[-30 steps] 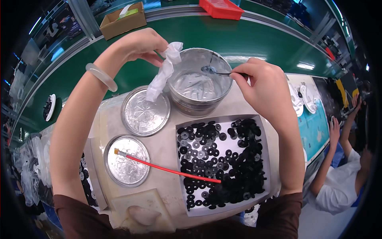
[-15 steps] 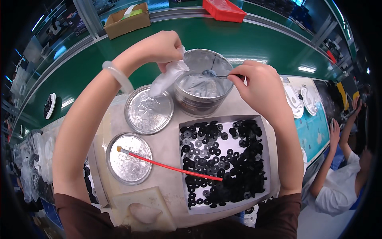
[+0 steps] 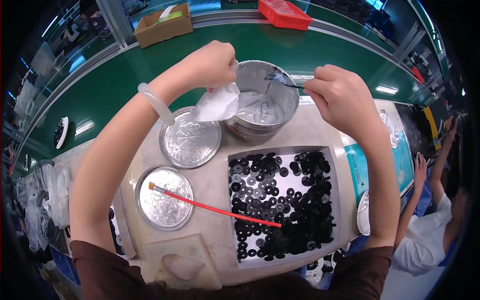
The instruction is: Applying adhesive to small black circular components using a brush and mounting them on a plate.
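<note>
My left hand (image 3: pixel 210 65) grips a crumpled white cloth (image 3: pixel 218 104) at the left rim of a round metal tin (image 3: pixel 260 107) that holds silvery paste. A pale bangle (image 3: pixel 156 103) sits on that wrist. My right hand (image 3: pixel 340 97) pinches the handle of a small metal spoon (image 3: pixel 280 80), whose bowl hangs over the tin's far side. Below the tin lies a shallow tray (image 3: pixel 337 200) filled with several black rings (image 3: pixel 285 205).
Two round metal lids (image 3: pixel 190 142) (image 3: pixel 162 202) lie left of the tray; a red-handled brush (image 3: pixel 215 210) rests from the lower lid onto the rings. A green conveyor belt (image 3: pixel 115 85) runs behind, with a cardboard box (image 3: pixel 162 25) and a red bin (image 3: pixel 285 12). Another person (image 3: pixel 430 230) works at right.
My left hand has moved right with the cloth, from above the lid to the tin's left rim. The spoon stays over the tin in my right hand.
</note>
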Demonstrator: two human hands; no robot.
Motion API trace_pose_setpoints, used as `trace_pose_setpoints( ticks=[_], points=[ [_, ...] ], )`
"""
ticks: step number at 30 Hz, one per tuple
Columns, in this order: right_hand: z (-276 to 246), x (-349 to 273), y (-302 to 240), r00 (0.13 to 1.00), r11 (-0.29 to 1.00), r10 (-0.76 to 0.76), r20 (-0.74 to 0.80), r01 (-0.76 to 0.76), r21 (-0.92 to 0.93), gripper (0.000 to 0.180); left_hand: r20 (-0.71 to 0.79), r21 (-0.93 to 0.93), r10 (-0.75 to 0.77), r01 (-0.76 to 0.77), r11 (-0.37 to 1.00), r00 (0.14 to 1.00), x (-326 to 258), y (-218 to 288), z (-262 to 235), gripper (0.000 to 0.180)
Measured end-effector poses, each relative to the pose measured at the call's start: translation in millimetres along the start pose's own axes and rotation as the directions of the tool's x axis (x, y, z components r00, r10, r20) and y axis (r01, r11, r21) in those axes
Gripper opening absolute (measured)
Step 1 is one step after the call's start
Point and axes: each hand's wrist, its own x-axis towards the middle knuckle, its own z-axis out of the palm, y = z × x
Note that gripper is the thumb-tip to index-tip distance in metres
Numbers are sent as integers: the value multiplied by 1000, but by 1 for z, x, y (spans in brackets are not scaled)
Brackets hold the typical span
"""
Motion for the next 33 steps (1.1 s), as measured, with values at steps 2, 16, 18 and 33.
trace_pose_setpoints(
  ticks=[2, 16, 18, 33],
  points=[
    [-4, -4, -5, 992, 996, 41, 120, -31, -79, 5, -36, 54, 28, -27, 998, 999, -2, 1, 1, 11],
    [14, -26, -57, 966, 963, 251, 67, -242, -118, 5, -485, 564, 547, -234, 792, 683, -37, 21, 34, 15],
    [17, -31, -63, 947, 953, 301, 114, -303, -2, 5, -487, 570, 553, -234, 788, 676, -42, 25, 39, 14],
    [54, -18, -82, 871, 864, 485, 81, -492, 110, 9, -560, 380, 456, -274, 883, 692, -64, 31, 53, 13]
  ],
)
